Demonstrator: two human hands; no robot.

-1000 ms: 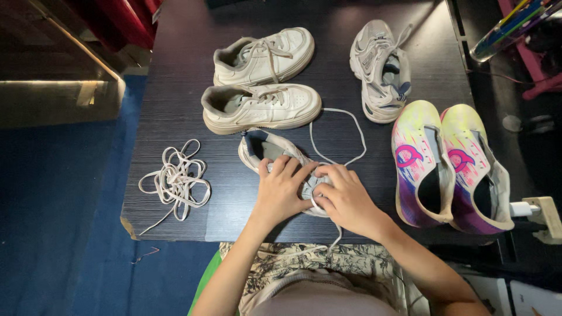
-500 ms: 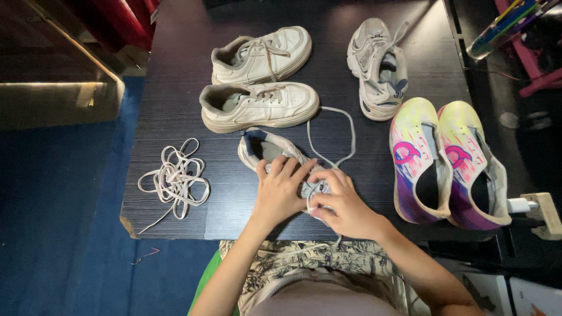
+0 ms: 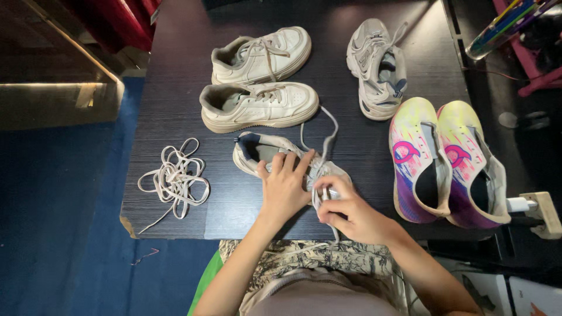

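Dark table (image 3: 175, 88), grey sneaker (image 3: 257, 153) under both hands

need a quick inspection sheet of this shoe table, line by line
surface: dark wood-grain table, chipped front-left corner.
job's things: grey sneaker lying on its side, white lace looped out of it.
clutter: white sneaker pair, grey shoe, neon boot pair, loose lace tangle.
grips: left hand flat on the sneaker; right hand pinching the lace.
cables: white charger plug at right edge.
surroundings: blue floor, cup of pens.
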